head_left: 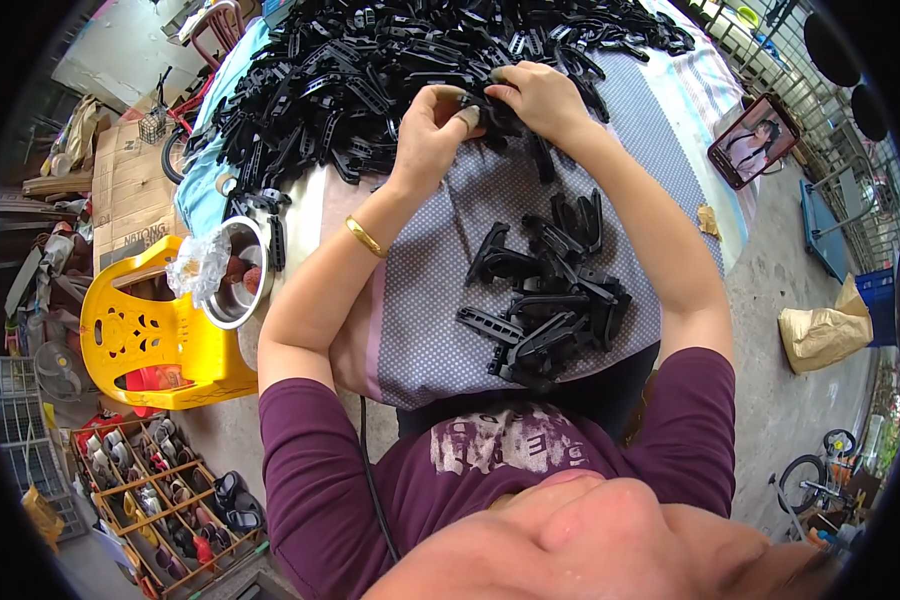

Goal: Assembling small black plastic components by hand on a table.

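Note:
Both my arms reach forward over a table covered with a grey dotted cloth. My left hand and my right hand meet at the near edge of a big heap of black plastic parts. Between them they pinch a small black plastic part, partly hidden by the fingers. Closer to my body, a smaller pile of similar black plastic pieces lies on the cloth. Their exact kind is hard to make out.
A metal bowl with round reddish fruit and a clear plastic bag stands by a yellow chair on the left. At the table's right edge a phone is propped up. A shoe rack sits on the floor, lower left.

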Motion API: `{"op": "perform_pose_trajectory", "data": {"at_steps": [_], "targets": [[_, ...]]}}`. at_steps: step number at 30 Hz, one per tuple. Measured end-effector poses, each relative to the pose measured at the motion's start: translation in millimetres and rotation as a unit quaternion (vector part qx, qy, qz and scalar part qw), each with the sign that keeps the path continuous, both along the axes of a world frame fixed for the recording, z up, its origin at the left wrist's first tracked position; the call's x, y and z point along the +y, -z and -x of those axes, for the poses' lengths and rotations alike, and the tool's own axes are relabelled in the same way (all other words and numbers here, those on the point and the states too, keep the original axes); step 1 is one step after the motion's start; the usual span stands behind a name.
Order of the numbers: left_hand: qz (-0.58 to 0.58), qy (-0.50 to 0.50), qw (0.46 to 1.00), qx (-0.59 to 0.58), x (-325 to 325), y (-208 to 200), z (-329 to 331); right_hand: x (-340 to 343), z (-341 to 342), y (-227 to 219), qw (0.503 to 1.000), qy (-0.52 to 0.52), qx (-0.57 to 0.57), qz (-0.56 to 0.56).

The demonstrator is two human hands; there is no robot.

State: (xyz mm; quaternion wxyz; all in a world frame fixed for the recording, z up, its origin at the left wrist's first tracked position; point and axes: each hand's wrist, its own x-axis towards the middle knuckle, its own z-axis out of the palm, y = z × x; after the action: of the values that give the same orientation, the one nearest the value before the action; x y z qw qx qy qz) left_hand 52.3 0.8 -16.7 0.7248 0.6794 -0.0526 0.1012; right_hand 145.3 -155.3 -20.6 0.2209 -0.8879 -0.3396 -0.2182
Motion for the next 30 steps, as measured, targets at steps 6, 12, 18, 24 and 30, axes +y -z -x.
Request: {"op": "perform_pose_trajectory", "data": {"at_steps": [6,12,18,24,30], "targets": [[0.010,0.022,1.000,0.009,8,-1,-1,-7,-4,-12,0.997,0.017,0.068,0.032],[-0.003,-0.032,0.999,-0.015,8,-1,-2,-34,15,-27,0.996,-0.030,0.084,0.006],[-0.051,0.006,0.998,-0.036,-2,-5,5,-30,46,-36,0.856,-0.194,0.315,-0.360],[0.049,0.057,0.996,0.057,-5,-15,14,-21,60,-26,0.938,-0.168,0.133,-0.274],[0.187,0.092,0.972,0.112,-1,-14,14,-24,66,-28,0.971,-0.146,0.052,-0.182]]}}
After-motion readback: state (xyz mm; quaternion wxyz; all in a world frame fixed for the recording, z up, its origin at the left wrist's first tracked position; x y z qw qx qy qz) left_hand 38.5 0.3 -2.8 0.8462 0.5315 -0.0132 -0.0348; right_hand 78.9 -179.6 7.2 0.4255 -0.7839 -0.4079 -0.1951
